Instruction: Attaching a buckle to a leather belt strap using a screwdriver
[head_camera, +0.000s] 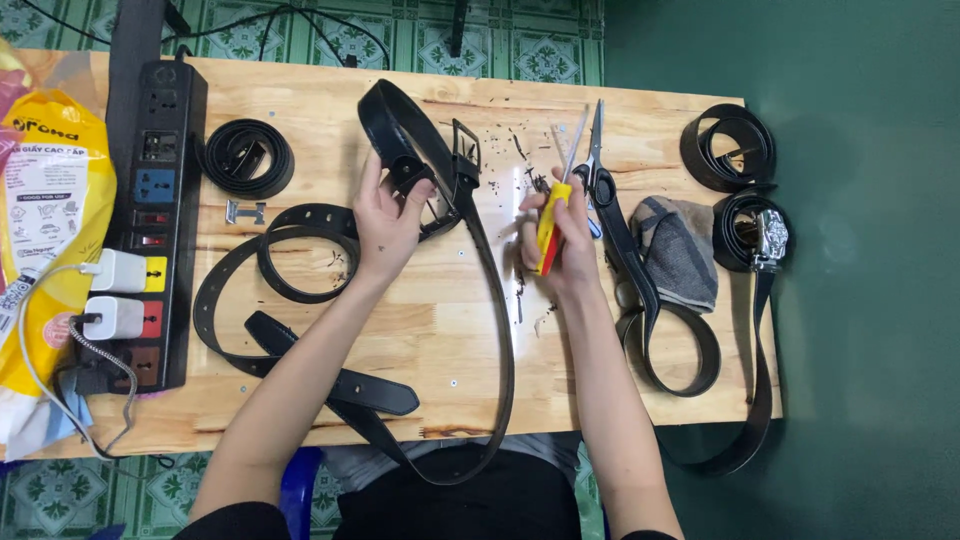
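My left hand (385, 215) grips the buckle end of a long black belt (497, 330) that loops from the table top down past the front edge. Its square metal buckle (463, 152) sits just right of my fingers. My right hand (557, 240) holds a screwdriver with a yellow and red handle (548, 222), its shaft pointing up and away toward the scissors (594, 160). The two hands are about a hand's width apart over the wooden table (440, 300).
Several other black belts lie around: a coiled one (245, 155) at back left, a looped one (250, 300) at left, two rolled ones (728, 145) at right. A black power strip (160, 200) with white chargers, a yellow bag (50, 230), a checked cloth (680, 250).
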